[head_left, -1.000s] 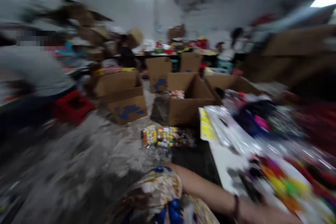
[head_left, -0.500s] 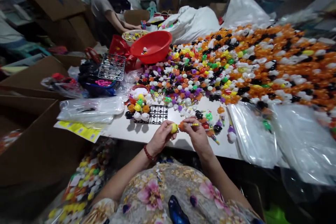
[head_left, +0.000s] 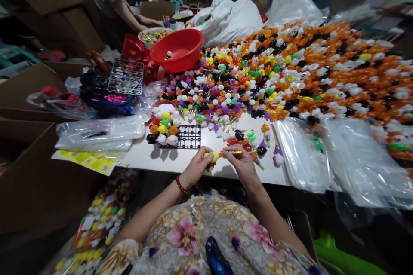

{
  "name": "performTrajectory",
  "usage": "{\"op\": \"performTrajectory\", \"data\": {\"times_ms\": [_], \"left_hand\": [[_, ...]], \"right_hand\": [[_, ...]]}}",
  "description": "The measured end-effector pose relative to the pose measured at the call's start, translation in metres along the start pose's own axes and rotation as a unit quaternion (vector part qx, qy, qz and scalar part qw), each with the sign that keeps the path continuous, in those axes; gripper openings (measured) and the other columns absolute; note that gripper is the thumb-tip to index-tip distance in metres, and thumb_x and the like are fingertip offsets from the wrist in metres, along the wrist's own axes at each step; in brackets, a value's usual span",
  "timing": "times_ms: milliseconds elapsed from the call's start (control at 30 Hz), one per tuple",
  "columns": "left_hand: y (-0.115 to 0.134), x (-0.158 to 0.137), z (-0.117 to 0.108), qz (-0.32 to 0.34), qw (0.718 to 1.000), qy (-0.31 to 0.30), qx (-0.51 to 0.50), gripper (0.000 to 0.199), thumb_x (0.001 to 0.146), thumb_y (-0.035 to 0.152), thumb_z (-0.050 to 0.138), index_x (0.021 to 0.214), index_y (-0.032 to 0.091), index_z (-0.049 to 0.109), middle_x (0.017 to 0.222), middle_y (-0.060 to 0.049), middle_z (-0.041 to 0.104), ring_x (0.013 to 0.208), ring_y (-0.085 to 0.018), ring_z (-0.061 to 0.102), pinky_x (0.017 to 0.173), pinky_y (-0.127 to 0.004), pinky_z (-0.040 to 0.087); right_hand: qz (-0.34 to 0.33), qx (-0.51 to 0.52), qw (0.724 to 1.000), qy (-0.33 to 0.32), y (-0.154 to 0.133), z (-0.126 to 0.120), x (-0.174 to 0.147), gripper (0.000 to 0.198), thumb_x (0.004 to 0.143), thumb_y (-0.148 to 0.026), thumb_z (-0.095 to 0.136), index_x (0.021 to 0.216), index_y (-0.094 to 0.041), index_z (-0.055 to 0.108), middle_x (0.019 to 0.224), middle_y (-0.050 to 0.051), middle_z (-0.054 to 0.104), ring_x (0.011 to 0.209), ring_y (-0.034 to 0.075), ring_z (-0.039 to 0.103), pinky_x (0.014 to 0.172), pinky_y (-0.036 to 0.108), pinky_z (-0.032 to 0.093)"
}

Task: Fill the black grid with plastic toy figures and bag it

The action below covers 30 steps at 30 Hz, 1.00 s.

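Note:
My left hand [head_left: 197, 166] is closed, pinching a small yellow plastic head [head_left: 212, 157] between thumb and fingers. My right hand [head_left: 242, 164] is closed on a thin patterned stick [head_left: 237, 152] with an orange piece [head_left: 221, 154] at its inner end. The orange piece meets the yellow head between my hands; whether they are joined I cannot tell. Left of them, a black grid rack [head_left: 190, 136] carries several coloured heads [head_left: 164, 129] at its left end. Beyond my right hand lie loose finished-looking sticks with heads [head_left: 262, 149].
A large pile of coloured plastic heads [head_left: 322, 77] covers the table's far and right side. Clear plastic bags [head_left: 301, 154] lie at right, more bags [head_left: 103, 131] at left. A red basin [head_left: 177, 51] stands behind. Cardboard boxes [head_left: 29, 146] flank the left. Another person's arm [head_left: 125, 15] reaches across the back.
The view has shifted slightly, so the table's things sit further left and higher. My right hand's fingers have moved back along the stick, leaving more of the orange piece showing.

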<state>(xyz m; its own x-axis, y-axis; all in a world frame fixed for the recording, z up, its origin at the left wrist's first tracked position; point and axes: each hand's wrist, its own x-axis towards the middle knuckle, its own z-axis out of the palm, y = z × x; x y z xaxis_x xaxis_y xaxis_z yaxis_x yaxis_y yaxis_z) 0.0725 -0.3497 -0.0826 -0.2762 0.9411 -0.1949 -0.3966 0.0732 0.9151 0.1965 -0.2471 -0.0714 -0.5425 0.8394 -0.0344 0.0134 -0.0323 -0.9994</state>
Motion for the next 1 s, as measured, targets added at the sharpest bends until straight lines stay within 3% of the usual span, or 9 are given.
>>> {"op": "performTrajectory", "data": {"times_ms": [200,500,633,733,900,1000], "left_hand": [[-0.004,0.003,0.003,-0.029,0.999,-0.001,0.018,0.050,0.079,0.069,0.055,0.090,0.022,0.043,0.061,0.009,0.042,0.045,-0.006,0.033,0.046,-0.019,0.023],[-0.020,0.009,0.014,-0.087,0.990,0.115,-0.011,0.048,0.083,0.071,0.048,0.084,0.025,0.032,0.054,0.012,0.030,0.039,-0.006,0.022,0.042,-0.019,0.017],[-0.021,0.011,0.012,-0.035,0.979,0.162,0.116,0.046,0.085,0.068,0.047,0.080,0.024,0.036,0.056,0.009,0.038,0.045,-0.009,0.035,0.044,-0.021,0.026],[-0.013,0.017,0.006,-0.010,0.971,0.143,0.192,0.043,0.082,0.063,0.054,0.075,0.023,0.040,0.057,0.007,0.042,0.049,-0.010,0.038,0.046,-0.022,0.028],[-0.009,0.030,0.007,-0.150,0.983,0.093,0.046,0.046,0.079,0.067,0.054,0.078,0.024,0.035,0.051,0.012,0.031,0.039,-0.006,0.024,0.041,-0.019,0.017],[-0.018,0.033,0.010,-0.141,0.981,0.124,0.048,0.044,0.082,0.065,0.051,0.077,0.024,0.034,0.052,0.011,0.032,0.039,-0.007,0.025,0.041,-0.019,0.017]], "right_hand": [[0.042,0.028,0.999,-0.012,0.002,0.000,-0.006,0.038,0.066,-0.055,0.079,0.081,-0.021,0.068,0.057,-0.004,0.055,0.052,0.011,0.045,0.051,0.026,0.038],[0.093,0.047,0.994,-0.034,0.010,0.007,-0.014,0.042,0.063,-0.055,0.082,0.077,-0.021,0.061,0.068,-0.002,0.066,0.057,0.012,0.057,0.060,0.028,0.048],[0.100,0.078,0.992,-0.024,0.018,0.011,-0.013,0.043,0.061,-0.056,0.083,0.075,-0.021,0.061,0.068,-0.003,0.065,0.056,0.012,0.058,0.060,0.028,0.050],[0.110,0.070,0.990,-0.052,0.018,0.001,-0.007,0.040,0.060,-0.052,0.085,0.076,-0.021,0.066,0.066,-0.003,0.065,0.056,0.012,0.058,0.060,0.027,0.050],[0.097,0.036,0.991,-0.087,0.019,-0.016,0.002,0.038,0.065,-0.051,0.081,0.084,-0.020,0.075,0.072,-0.001,0.070,0.062,0.012,0.061,0.064,0.028,0.051],[0.089,0.026,0.992,-0.084,0.025,-0.011,0.000,0.035,0.067,-0.051,0.079,0.083,-0.020,0.075,0.074,0.000,0.070,0.064,0.013,0.062,0.065,0.028,0.052]]}}
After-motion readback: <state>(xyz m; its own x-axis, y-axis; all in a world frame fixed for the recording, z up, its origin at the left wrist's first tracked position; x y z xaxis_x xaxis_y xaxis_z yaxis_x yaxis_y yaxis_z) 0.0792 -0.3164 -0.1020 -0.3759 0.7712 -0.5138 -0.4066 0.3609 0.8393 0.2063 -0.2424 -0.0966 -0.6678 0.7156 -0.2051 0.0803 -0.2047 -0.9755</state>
